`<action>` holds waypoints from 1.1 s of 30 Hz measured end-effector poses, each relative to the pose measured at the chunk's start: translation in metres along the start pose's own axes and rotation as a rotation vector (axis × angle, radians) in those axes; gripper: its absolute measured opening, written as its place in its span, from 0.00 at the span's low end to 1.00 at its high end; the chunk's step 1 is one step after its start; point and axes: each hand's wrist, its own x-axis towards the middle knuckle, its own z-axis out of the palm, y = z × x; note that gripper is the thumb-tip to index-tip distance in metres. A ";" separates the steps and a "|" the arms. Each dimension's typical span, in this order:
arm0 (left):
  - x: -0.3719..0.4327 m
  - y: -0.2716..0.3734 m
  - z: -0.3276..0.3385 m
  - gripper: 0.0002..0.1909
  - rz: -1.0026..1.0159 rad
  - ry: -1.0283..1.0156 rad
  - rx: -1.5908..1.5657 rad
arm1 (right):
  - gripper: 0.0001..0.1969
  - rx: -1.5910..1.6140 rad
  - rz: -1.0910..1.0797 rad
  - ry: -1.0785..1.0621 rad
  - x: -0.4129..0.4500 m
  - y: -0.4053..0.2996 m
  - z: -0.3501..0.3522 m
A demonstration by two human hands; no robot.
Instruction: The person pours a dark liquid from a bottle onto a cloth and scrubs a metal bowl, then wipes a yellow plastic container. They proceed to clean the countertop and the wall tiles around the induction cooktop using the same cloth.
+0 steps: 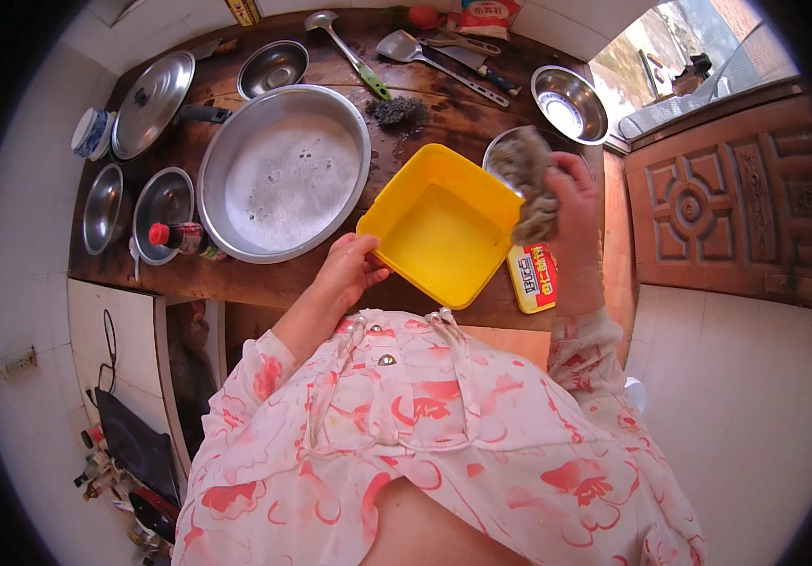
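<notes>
My left hand (355, 267) grips the near left corner of a yellow plastic tub (441, 233), whose inside faces up toward me. A crumpled grey-brown cloth (529, 180) is bunched in my right hand (574, 194), at the tub's right corner. Behind that cloth, a metal bowl (496, 157) is partly hidden. Below it lies a red and yellow printed lid (533, 279), partly covered by the tub and my right wrist. Left of the tub stands a large metal basin (285, 177) holding cloudy, sudsy water.
On the wooden counter (441, 127) lie a steel-wool scourer (397, 111), a ladle (348, 53), a spatula (441, 67) and a knife (473, 62). Metal bowls (570, 106), a lidded pan (153, 106) and a red-capped bottle (183, 237) surround the basin. A carved wooden door (724, 198) stands right.
</notes>
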 end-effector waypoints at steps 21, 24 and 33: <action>0.020 -0.012 0.009 0.13 0.116 0.038 -0.026 | 0.18 -0.545 0.301 -0.672 0.025 0.090 0.042; 0.029 -0.004 0.014 0.17 0.132 0.055 -0.011 | 0.12 0.002 0.416 -0.476 0.028 0.032 0.043; -0.014 0.008 -0.032 0.18 0.077 -0.257 0.053 | 0.11 0.138 0.236 -0.550 0.016 0.009 0.088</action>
